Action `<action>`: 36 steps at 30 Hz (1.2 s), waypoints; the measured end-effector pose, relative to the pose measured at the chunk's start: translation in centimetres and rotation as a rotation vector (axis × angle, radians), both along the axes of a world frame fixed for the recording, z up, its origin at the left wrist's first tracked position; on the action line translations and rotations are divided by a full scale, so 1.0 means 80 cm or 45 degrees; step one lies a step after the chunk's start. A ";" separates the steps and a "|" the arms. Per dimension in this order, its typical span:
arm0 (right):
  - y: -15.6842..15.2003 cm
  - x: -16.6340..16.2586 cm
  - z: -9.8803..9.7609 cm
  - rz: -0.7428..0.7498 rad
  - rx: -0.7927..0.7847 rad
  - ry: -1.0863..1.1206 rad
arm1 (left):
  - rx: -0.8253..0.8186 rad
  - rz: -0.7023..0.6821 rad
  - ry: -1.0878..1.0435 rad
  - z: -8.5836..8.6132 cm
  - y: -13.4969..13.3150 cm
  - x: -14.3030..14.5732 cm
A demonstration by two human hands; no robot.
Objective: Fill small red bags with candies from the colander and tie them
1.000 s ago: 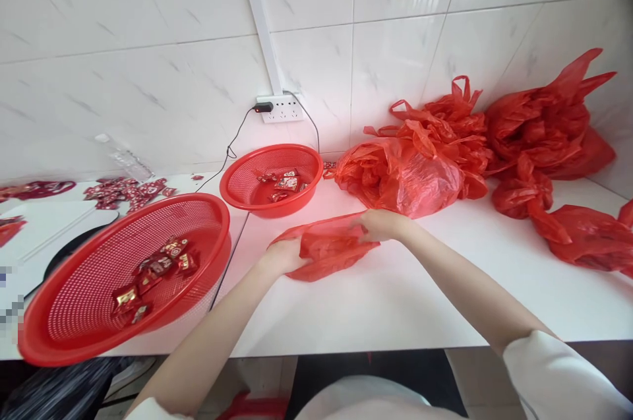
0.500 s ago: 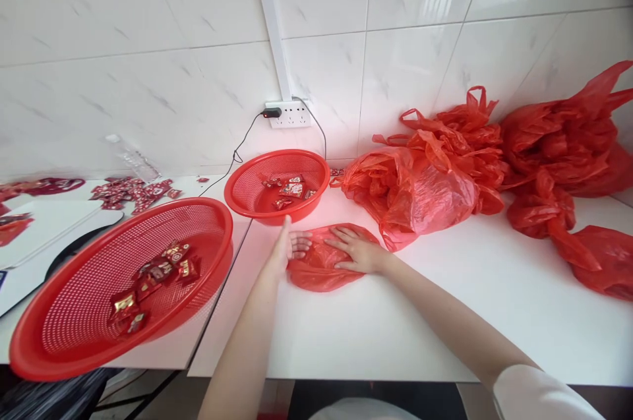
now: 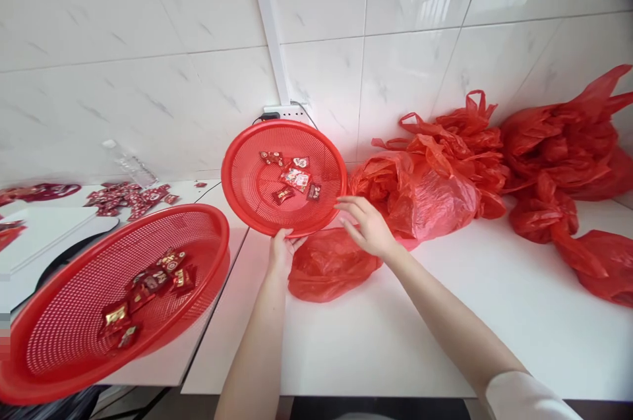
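Note:
My left hand (image 3: 281, 254) grips the near rim of the smaller round red plastic basket (image 3: 242, 190), which is tilted up toward me. Several red wrapped snack packets (image 3: 295, 179) lie on its mesh bottom. Beside the basket's right rim is my right hand (image 3: 366, 227), thumb and fingers apart; its fingertips are at or very close to the rim. Just below both hands a red plastic bag (image 3: 336, 268) lies on the white table (image 3: 366, 347), with its mouth loosely spread.
At left stands a larger red basket (image 3: 54, 321) holding several packets. Behind it are a heap of small red packets (image 3: 123, 199) and a clear bottle (image 3: 129, 164). Bunched red bags (image 3: 435, 176) fill the back right. A power strip (image 3: 291, 111) is on the tiled wall.
Both hands have left the red bag. My left hand has taken the smaller basket's rim, and the basket has risen and tilted toward me. My right hand has moved up to its right side.

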State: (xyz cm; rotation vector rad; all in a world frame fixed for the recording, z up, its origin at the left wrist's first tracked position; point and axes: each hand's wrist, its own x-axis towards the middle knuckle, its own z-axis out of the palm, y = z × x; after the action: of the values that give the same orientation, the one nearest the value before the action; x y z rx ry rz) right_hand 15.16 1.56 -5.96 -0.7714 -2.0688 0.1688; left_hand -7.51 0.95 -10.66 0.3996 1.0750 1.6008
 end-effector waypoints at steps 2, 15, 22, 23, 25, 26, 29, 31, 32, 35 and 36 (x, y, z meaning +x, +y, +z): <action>0.004 -0.001 0.025 -0.035 -0.034 0.147 | 0.039 -0.017 0.024 0.000 -0.003 0.003; 0.017 0.001 0.014 0.035 -0.193 -0.476 | 0.275 -0.173 0.127 0.003 -0.027 0.036; 0.019 -0.003 0.005 0.097 -0.351 -0.482 | 0.275 -0.006 0.213 -0.006 -0.025 0.040; 0.018 -0.002 0.006 0.125 -0.387 -0.444 | 0.262 0.008 0.228 -0.008 -0.024 0.039; 0.015 -0.001 0.011 0.200 -0.467 -0.370 | 0.237 0.031 0.254 -0.011 -0.022 0.037; 0.013 -0.001 0.014 0.228 -0.500 -0.328 | 0.226 0.038 0.263 -0.013 -0.021 0.036; 0.007 -0.004 0.019 0.244 -0.529 -0.183 | 0.224 0.042 0.264 -0.015 -0.020 0.035; 0.005 -0.010 0.017 0.219 -0.490 -0.101 | 0.231 0.035 0.255 -0.017 -0.021 0.037; 0.006 -0.014 0.013 0.211 -0.459 -0.081 | 0.232 0.022 0.255 -0.018 -0.022 0.040; 0.010 -0.026 -0.005 0.244 -0.379 -0.160 | 0.229 -0.022 0.290 -0.022 -0.027 0.051; 0.012 -0.029 -0.012 0.254 -0.366 -0.218 | 0.238 -0.033 0.305 -0.023 -0.029 0.055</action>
State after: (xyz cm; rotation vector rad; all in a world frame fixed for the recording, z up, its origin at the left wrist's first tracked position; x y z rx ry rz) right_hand 12.84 2.49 -6.91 -0.7703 -2.3147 0.5371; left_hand -3.14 -1.35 -12.49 0.7426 1.0958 1.6658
